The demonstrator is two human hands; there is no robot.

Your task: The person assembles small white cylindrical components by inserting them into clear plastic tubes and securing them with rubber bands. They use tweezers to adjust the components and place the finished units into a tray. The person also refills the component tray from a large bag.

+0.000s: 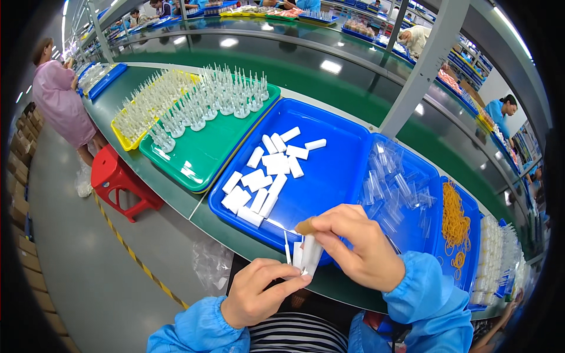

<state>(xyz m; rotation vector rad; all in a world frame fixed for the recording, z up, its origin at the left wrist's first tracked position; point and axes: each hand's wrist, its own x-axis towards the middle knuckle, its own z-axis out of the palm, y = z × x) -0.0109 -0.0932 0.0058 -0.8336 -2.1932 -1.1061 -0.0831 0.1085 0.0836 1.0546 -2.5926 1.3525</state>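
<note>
Over the front edge of the workbench, my left hand is closed, its thumb and fingers pinching the lower end of a white rectangular piece. Close beside that piece, a thin white stick stands up. My right hand, with a brown finger cot on one fingertip, is closed at the piece's upper end. Just beyond my hands lies a blue tray with several loose white blocks. Both forearms wear light blue sleeves.
Rightward are a blue tray of clear plastic tubes, yellow rubber bands, and stacked white pieces. Leftward, green and yellow trays bear upright spiky parts. A metal post rises behind; a red stool stands left.
</note>
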